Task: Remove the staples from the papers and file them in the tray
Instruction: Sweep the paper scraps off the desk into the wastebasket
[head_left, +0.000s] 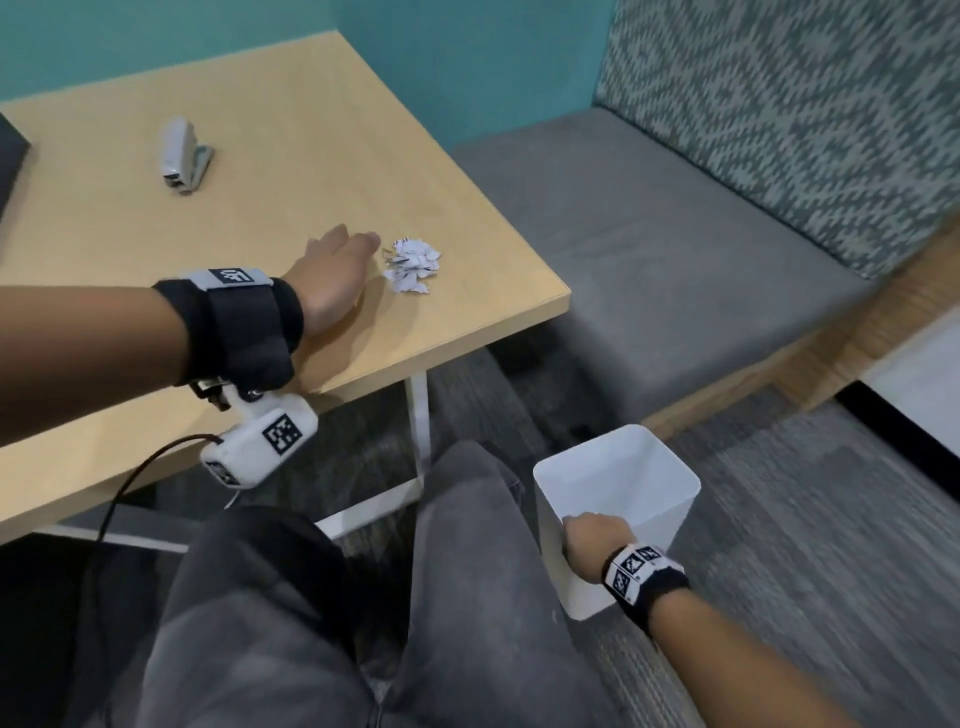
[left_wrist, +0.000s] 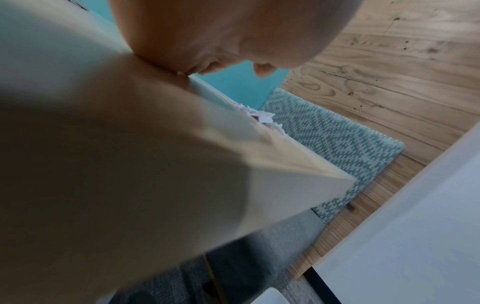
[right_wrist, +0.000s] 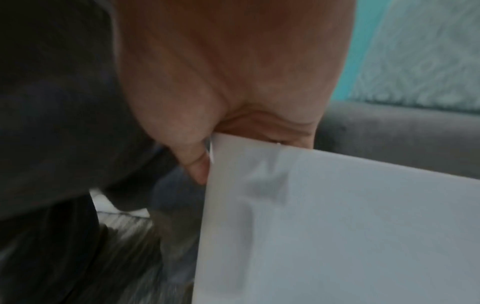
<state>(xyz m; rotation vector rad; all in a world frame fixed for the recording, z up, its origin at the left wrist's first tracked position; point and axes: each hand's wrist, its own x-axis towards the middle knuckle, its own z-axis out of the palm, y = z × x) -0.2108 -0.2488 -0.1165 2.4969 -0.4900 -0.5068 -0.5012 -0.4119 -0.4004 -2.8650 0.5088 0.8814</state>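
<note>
A small heap of torn paper scraps (head_left: 412, 265) lies near the right corner of the wooden table (head_left: 270, 171). My left hand (head_left: 332, 270) rests edge-on on the table just left of the heap, fingers straight and together. In the left wrist view the scraps (left_wrist: 255, 116) show past the table edge. Down by my right knee, my right hand (head_left: 592, 540) grips the near rim of a white plastic bin (head_left: 623, 493). In the right wrist view the thumb and fingers pinch the wall of the bin (right_wrist: 337, 226).
A grey stapler (head_left: 182, 156) lies further back on the table. A dark object (head_left: 10, 161) shows at the left edge. A grey bench seat (head_left: 649, 249) with a patterned backrest stands right of the table. My legs in grey trousers (head_left: 322, 623) sit below.
</note>
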